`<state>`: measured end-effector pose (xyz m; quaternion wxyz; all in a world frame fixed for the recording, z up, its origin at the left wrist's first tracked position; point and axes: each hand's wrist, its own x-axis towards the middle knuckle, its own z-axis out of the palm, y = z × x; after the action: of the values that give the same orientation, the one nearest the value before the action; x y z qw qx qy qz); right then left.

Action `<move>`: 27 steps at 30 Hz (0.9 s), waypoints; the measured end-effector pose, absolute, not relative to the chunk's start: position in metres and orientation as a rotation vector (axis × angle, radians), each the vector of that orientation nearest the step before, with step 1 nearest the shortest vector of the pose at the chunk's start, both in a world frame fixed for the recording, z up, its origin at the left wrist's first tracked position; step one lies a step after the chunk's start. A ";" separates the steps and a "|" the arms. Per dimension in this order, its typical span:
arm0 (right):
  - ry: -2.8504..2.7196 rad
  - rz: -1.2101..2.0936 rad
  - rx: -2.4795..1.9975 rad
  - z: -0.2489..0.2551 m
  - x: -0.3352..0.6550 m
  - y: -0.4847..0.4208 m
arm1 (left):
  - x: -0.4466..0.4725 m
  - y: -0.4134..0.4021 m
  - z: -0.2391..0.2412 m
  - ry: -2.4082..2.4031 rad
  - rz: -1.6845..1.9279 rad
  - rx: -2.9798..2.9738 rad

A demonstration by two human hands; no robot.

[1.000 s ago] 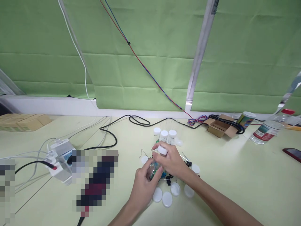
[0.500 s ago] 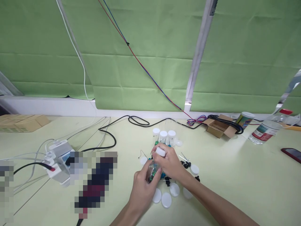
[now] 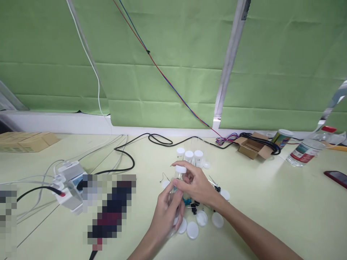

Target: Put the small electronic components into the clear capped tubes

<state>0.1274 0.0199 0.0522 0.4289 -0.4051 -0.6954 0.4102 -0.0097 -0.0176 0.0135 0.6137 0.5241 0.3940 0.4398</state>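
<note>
A small clear bottle with a white cap (image 3: 180, 169) stands upright between my two hands. My left hand (image 3: 166, 211) is closed round its lower part, and my right hand (image 3: 200, 184) holds it from the right side, below the cap. What is inside the bottle is mostly hidden by my fingers. Under and beside my hands lie teal parts (image 3: 187, 201) and black parts (image 3: 193, 208). Several round white lids lie close by, one of them a white lid (image 3: 192, 230) at the front. Just behind my hands stand white-capped bottles (image 3: 198, 154).
At left are a white power strip (image 3: 72, 171) with plugs and a pixelated dark object (image 3: 108, 213). A black cable (image 3: 130, 164) runs along the back. To the right are an open cardboard box (image 3: 249, 148), a water bottle (image 3: 303, 153) and a phone (image 3: 336, 178).
My right hand has moved from on top of the cap down to the bottle's side, its fingers opening off the cap. The bottle has become more upright, and the left fingers have shifted round it.
</note>
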 end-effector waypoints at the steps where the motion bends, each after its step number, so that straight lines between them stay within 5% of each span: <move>1: -1.727 1.024 -1.020 0.051 0.127 0.020 | -0.010 -0.018 0.013 0.895 1.008 1.201; 27: -1.708 1.066 -0.973 0.051 0.127 0.019 | -0.007 -0.019 0.009 0.914 0.983 1.225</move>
<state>0.1266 0.0186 0.0506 0.4374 -0.3912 -0.6869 0.4288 -0.0068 -0.0186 0.0091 0.6150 0.5315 0.3967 0.4265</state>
